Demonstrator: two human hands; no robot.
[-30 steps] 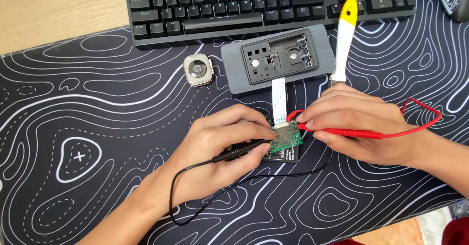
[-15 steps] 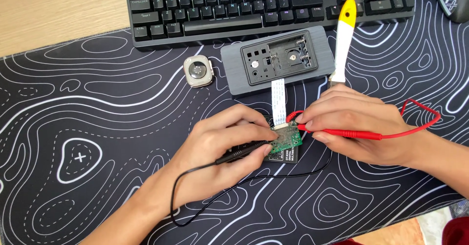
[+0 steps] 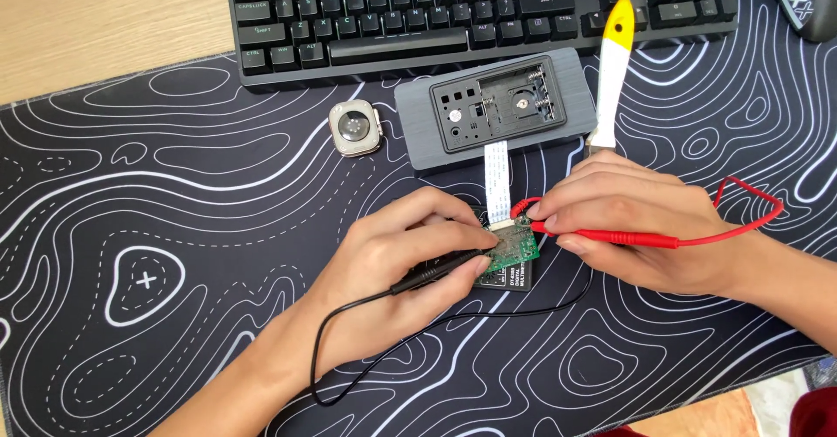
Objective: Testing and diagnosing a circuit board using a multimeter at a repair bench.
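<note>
Fingers (image 3: 453, 243) of the left hand (image 3: 397, 258) pinch a black test probe (image 3: 433, 269) like a pen, its tip meeting the left edge of a small green circuit board (image 3: 514, 247) at the centre of the patterned black desk mat (image 3: 174, 228). The left forearm enters from the near edge, wrist low on the mat, knuckles curled above the probe. The probe's black lead (image 3: 366, 341) loops near the forearm and runs right under the board.

The right hand (image 3: 636, 223) comes in from the right, palm down, its fingers closed on a red test probe (image 3: 610, 236) held nearly level, the tip touching the board's far right corner. A red lead (image 3: 741, 206) arcs behind the wrist.

A white ribbon cable (image 3: 497, 180) runs from the board's far edge to a grey device casing (image 3: 497, 110), which lies open just beyond. A yellow-and-white pry tool (image 3: 613, 71) rests to the casing's right, a square smartwatch body (image 3: 355, 129) to its left. A black keyboard (image 3: 453, 10) sits at the table's far edge.
</note>
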